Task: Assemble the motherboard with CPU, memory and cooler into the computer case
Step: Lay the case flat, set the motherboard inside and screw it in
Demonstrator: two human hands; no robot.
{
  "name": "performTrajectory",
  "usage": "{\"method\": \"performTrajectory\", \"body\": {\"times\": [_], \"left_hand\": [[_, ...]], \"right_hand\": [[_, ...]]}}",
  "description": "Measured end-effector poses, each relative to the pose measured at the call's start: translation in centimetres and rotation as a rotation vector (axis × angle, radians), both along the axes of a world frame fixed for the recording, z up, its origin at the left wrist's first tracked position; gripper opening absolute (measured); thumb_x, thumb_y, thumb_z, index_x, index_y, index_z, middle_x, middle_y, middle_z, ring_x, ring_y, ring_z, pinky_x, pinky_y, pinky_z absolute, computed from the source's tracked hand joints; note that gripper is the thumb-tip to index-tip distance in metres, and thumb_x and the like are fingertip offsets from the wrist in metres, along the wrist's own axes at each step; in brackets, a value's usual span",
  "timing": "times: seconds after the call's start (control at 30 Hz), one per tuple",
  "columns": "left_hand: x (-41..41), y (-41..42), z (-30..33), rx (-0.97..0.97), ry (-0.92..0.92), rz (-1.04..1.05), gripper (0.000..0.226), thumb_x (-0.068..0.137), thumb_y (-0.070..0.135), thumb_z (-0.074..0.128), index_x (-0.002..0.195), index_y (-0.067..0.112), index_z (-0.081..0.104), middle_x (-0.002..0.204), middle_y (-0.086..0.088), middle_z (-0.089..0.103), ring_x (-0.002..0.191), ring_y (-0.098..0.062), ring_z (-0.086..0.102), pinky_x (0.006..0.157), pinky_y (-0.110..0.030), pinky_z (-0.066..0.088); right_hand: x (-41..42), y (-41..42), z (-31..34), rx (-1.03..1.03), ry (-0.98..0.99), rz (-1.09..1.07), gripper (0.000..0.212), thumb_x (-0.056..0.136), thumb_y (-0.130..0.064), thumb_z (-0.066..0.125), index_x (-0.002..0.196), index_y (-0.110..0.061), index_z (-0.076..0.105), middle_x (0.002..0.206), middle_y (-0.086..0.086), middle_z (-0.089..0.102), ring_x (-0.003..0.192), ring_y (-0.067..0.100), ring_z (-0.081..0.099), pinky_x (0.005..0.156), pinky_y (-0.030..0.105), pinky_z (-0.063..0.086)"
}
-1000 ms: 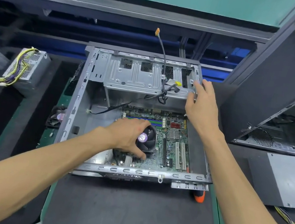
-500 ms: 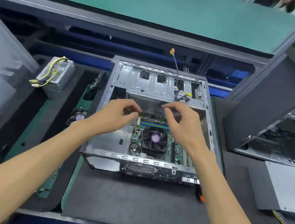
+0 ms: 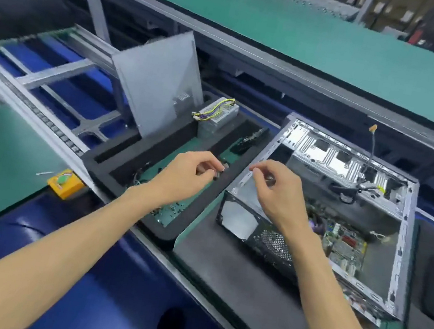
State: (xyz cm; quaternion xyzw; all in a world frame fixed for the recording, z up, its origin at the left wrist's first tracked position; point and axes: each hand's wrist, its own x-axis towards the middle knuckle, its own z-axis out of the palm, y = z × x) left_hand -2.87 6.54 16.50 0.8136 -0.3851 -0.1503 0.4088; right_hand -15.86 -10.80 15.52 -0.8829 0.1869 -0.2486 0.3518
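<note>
A: Case position?
B: Computer case (image 3: pixel 395 273) lies open on the dark mat (image 3: pixel 236 273) — motherboard (image 3: pixel 345 238) inside on its floor.
A: Hands?
B: Left hand (image 3: pixel 189 177) over the parts tray (image 3: pixel 162 229), right hand (image 3: pixel 279 189) over the case's near corner — fingers curled; any pinched item too blurred to tell.

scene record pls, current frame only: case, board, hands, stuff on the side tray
case: computer case lies on its side, open face up, on a dark mat
motherboard: motherboard sits inside the case, partly hidden by the right forearm
left hand: left hand over the tray, fingers curled; any held item too blurred to tell
right hand: right hand over the case's left edge, fingertips pinched; contents unclear
tray: black foam tray left of the case
power supply: power supply with yellow wiring at the tray's far end
panel: grey side panel standing upright in the tray
</note>
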Motion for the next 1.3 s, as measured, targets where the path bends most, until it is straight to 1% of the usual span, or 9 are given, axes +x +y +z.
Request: {"method": "performTrajectory", "body": {"times": [0.1,0.23,0.43,0.57,0.67,0.87,0.93,1.1,1.3], "left_hand": [[-0.2,4.0,0.0,0.037,0.003,0.107,0.02,0.091,0.006,0.058,0.103,0.015,0.072,0.092,0.002,0.074,0.081,-0.015,0.067,0.072,-0.014,0.048],[0.5,7.6,-0.6,0.071,0.017,0.19,0.021,0.092,0.006,0.057,0.102,0.019,0.071,0.088,0.005,0.074,0.078,-0.007,0.069,0.069,-0.013,0.048],[4.0,10.2,-2.8,0.116,0.08,0.243,0.024,0.09,0.006,0.055,0.103,0.021,0.068,0.084,0.005,0.073,0.078,-0.009,0.07,0.079,-0.036,0.06],[6.9,10.3,-5.4,0.166,0.12,0.193,0.018,0.091,0.012,0.061,0.103,0.025,0.066,0.084,0.006,0.073,0.079,-0.009,0.071,0.081,-0.038,0.06],[9.1,9.5,-7.7,0.212,0.136,0.112,0.015,0.091,0.015,0.063,0.102,0.027,0.065,0.084,0.007,0.072,0.079,-0.008,0.07,0.081,-0.036,0.059],[11.9,6.0,-12.4,0.349,0.126,-0.096,0.024,0.089,0.007,0.059,0.11,0.016,0.066,0.089,0.004,0.067,0.074,-0.006,0.062,0.072,-0.021,0.052],[12.3,5.0,-14.1,0.442,0.114,-0.165,0.023,0.09,0.005,0.058,0.109,0.016,0.065,0.094,0.002,0.067,0.079,-0.011,0.063,0.077,-0.026,0.052],[12.1,3.6,-18.2,0.721,-0.1,-0.315,0.013,0.092,0.01,0.059,0.104,0.009,0.062,0.104,-0.01,0.066,0.096,-0.031,0.065,0.074,-0.033,0.049],[11.7,1.6,-21.3,0.821,-0.223,-0.353,0.012,0.096,0.014,0.058,0.103,0.005,0.055,0.107,-0.016,0.064,0.099,-0.035,0.064,0.07,-0.035,0.043]], "right_hand": [[0.7,2.6,-0.4,0.01,-0.035,0.071,0.016,0.098,-0.018,0.059,0.093,-0.024,0.072,0.086,-0.011,0.068,0.08,0.004,0.059,0.069,0.023,0.046],[1.8,5.9,-1.3,0.045,-0.054,0.141,0.015,0.096,-0.017,0.06,0.093,-0.022,0.074,0.082,-0.004,0.07,0.074,0.012,0.059,0.065,0.023,0.045],[4.2,8.5,-2.9,0.123,-0.047,0.158,0.019,0.095,-0.011,0.061,0.095,-0.024,0.074,0.083,0.0,0.07,0.069,0.014,0.058,0.067,0.027,0.049],[6.7,9.4,-4.0,0.088,0.028,0.113,0.021,0.095,-0.016,0.059,0.094,-0.032,0.073,0.064,-0.015,0.06,0.062,0.006,0.055,0.06,0.024,0.042],[8.7,10.3,-4.8,0.069,0.025,0.01,0.018,0.095,-0.024,0.057,0.095,-0.035,0.071,0.07,-0.014,0.066,0.07,0.008,0.061,0.064,0.025,0.048],[11.4,12.4,-8.2,0.176,0.065,-0.118,0.018,0.096,-0.018,0.057,0.094,-0.03,0.071,0.065,-0.014,0.061,0.061,0.007,0.055,0.058,0.016,0.039],[11.7,13.0,-9.9,0.217,0.111,-0.181,0.019,0.097,-0.016,0.057,0.096,-0.027,0.072,0.066,-0.014,0.062,0.062,0.007,0.055,0.057,0.014,0.039],[11.6,14.0,-13.1,0.295,0.199,-0.316,0.017,0.098,-0.016,0.056,0.098,-0.025,0.071,0.067,-0.016,0.06,0.064,0.005,0.056,0.057,0.014,0.038],[10.8,14.2,-15.0,0.324,0.224,-0.368,0.018,0.098,-0.019,0.056,0.097,-0.031,0.069,0.067,-0.016,0.06,0.065,0.009,0.057,0.06,0.022,0.047]]}}
